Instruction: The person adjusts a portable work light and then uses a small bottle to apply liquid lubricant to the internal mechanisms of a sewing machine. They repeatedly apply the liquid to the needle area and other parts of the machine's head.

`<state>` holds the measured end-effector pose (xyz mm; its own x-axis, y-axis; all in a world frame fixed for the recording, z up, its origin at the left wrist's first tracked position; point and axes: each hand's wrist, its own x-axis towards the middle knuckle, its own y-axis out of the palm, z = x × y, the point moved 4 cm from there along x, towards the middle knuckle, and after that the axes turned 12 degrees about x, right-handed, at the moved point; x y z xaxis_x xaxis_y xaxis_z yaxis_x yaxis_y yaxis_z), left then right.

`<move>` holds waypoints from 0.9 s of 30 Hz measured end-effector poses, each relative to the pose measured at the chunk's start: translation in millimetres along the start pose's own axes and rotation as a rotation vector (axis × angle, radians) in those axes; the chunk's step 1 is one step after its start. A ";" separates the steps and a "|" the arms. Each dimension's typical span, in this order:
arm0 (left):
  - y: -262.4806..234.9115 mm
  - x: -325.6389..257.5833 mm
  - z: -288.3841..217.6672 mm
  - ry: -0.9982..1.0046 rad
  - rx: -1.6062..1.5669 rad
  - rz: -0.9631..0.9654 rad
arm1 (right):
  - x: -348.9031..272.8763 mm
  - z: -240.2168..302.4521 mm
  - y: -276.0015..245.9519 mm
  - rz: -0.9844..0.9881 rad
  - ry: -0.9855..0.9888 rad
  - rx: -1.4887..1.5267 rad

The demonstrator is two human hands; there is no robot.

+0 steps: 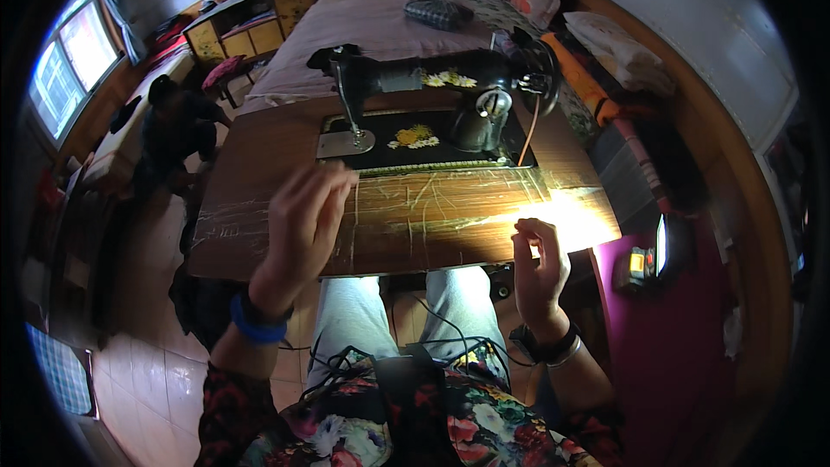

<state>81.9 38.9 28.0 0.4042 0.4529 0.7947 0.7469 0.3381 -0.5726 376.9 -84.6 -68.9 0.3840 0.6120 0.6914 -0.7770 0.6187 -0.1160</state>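
Note:
A black sewing machine (432, 75) with painted flowers stands on the far part of a brown wooden sewing table (406, 238). My left hand (303, 225), slightly blurred, is over the table's left part, fingers stretched forward and nothing visible in them. Its fingertips are just short of the machine's metal needle plate (347, 143). At the right front edge is my right hand (542, 277), its fingers curled in toward the thumb. Whatever it may pinch is too small to make out. Strong light falls on the tabletop beside it.
Beyond the table is a bed (337, 30) with a folded checked bundle (438, 12). A person (173, 125) in dark clothes crouches at the left. A lit device (653, 257) rests on a magenta surface (666, 337) at the right. Dark cords (462, 342) cross my lap.

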 end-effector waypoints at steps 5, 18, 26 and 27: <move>7.2 81.6 13.0 0.195 0.360 -0.040 | 45.6 -33.6 19.1 -0.065 0.190 0.276; 153.8 147.3 52.0 0.038 0.502 0.252 | 139.7 -138.2 32.7 -0.089 0.217 0.547; 149.0 143.5 58.3 -0.007 0.626 -0.051 | 146.0 -158.7 16.1 -0.046 0.279 0.285; 158.7 145.1 55.0 0.006 0.573 -0.014 | 142.8 -159.8 13.3 0.008 0.235 0.283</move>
<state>230.0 203.7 41.3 0.4004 0.4411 0.8032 0.3472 0.7381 -0.5785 501.0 89.7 -85.8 0.4560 0.7330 0.5047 -0.8751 0.4726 0.1042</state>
